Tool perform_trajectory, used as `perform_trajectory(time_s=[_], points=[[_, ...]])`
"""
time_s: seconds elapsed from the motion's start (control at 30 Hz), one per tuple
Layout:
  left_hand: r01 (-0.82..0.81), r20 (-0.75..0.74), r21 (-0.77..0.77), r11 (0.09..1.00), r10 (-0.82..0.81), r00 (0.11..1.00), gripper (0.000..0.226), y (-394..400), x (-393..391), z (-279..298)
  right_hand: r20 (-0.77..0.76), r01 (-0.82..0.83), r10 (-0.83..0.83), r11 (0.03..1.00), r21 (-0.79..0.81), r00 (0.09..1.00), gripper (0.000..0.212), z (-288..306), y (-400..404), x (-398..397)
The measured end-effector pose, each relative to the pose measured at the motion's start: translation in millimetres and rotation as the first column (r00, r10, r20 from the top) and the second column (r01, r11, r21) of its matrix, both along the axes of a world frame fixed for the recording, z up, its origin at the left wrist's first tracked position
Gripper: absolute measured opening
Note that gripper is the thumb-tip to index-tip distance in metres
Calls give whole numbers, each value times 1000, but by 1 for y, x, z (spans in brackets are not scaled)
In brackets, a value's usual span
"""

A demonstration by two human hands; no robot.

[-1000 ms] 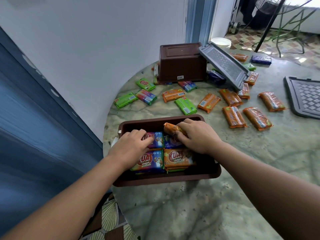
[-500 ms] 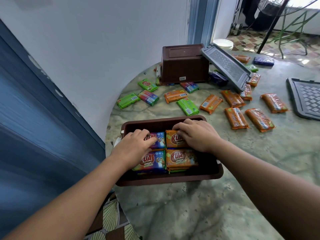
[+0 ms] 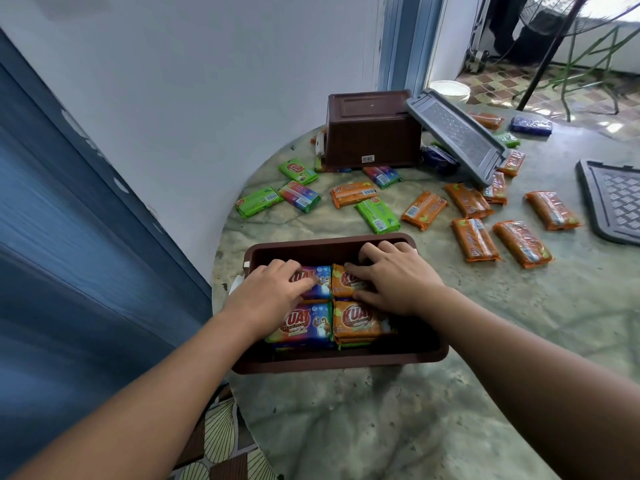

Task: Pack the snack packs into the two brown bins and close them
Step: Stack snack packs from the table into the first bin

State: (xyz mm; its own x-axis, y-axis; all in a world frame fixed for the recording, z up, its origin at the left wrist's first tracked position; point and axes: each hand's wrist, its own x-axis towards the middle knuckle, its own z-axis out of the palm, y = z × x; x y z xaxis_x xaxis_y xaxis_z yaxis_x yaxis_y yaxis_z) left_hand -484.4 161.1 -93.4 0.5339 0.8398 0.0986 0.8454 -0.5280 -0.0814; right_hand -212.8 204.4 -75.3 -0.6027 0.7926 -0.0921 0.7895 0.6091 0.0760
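An open brown bin (image 3: 346, 362) stands in front of me on the round marbled table (image 3: 381, 427). Inside it lie stacked snack packs: a blue-purple pack (image 3: 304, 325) and an orange pack (image 3: 360, 320) at the near side, two more behind them. My left hand (image 3: 273, 296) presses flat on the far blue pack (image 3: 322, 277). My right hand (image 3: 394, 278) lies with spread fingers on the far orange pack (image 3: 343, 282). A second brown bin (image 3: 372, 131) stands upside down at the table's back. Several orange, green and blue packs lie loose between the bins.
A grey lid (image 3: 457, 136) leans against the upturned bin over some packs. Another grey lid (image 3: 613, 199) lies flat at the right edge. A white wall and a blue panel (image 3: 69, 237) are close on the left. Beyond the table are a tiled floor and a fan stand.
One second ago my right hand held an orange pack tilted above the bin's far right stack; it now lies flat there, and both hands press down on the far packs.
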Motion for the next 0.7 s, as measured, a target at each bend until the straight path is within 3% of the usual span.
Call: perform_trajectory(time_s=[0.07,0.13,0.23,0.33,0.4,0.6,0.7], points=[[-5,12,25,1000,5,1000,48,-1,1,2,-27,11,-11,1000,-12,1000,67,2,0,-1],[-77,38,76,994,74,997,60,-4,3,5,-147,53,-55,998,-16,988,64,4,-3,-2],[-342,99,103,934,333,938,77,-3,5,11,-321,150,-120,986,70,939,55,4,-7,-1],[-601,183,-131,788,615,767,91,6,3,11,-355,261,-223,963,62,908,63,3,-5,0],[-634,185,-298,714,694,695,95,15,3,11,-292,291,-278,957,-1,915,66,1,1,-1],[-583,226,-323,746,659,718,56,33,-7,7,-223,382,-380,924,-39,898,38,3,17,-11],[-553,237,-293,780,619,749,41,54,-14,6,-206,420,-420,906,-48,884,34,4,30,-17]])
